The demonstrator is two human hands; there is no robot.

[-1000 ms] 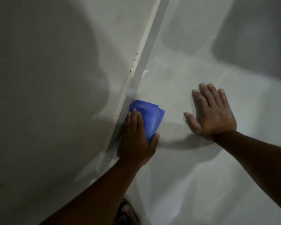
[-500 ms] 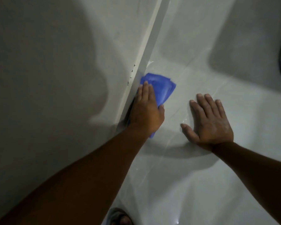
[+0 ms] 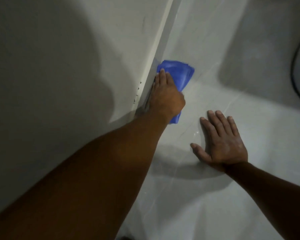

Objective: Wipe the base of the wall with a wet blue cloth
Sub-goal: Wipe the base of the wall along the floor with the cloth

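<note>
A folded blue cloth (image 3: 177, 73) lies against the pale skirting strip (image 3: 158, 47) where the wall meets the tiled floor. My left hand (image 3: 164, 98) lies flat on top of the cloth, fingers pointing up along the strip, pressing it to the wall base. Part of the cloth sticks out beyond the fingertips and a corner shows under the wrist. My right hand (image 3: 222, 141) rests palm down on the glossy floor to the right, fingers spread, holding nothing.
The grey wall (image 3: 59, 66) fills the left side, with a few dark specks (image 3: 137, 92) beside the strip. Shiny light floor tiles (image 3: 215, 205) stretch to the right. A dark cable (image 3: 296, 70) curves along the far right edge.
My left hand has slid the cloth farther away along the wall base, past the dark specks. My right hand has stayed planted on the floor.
</note>
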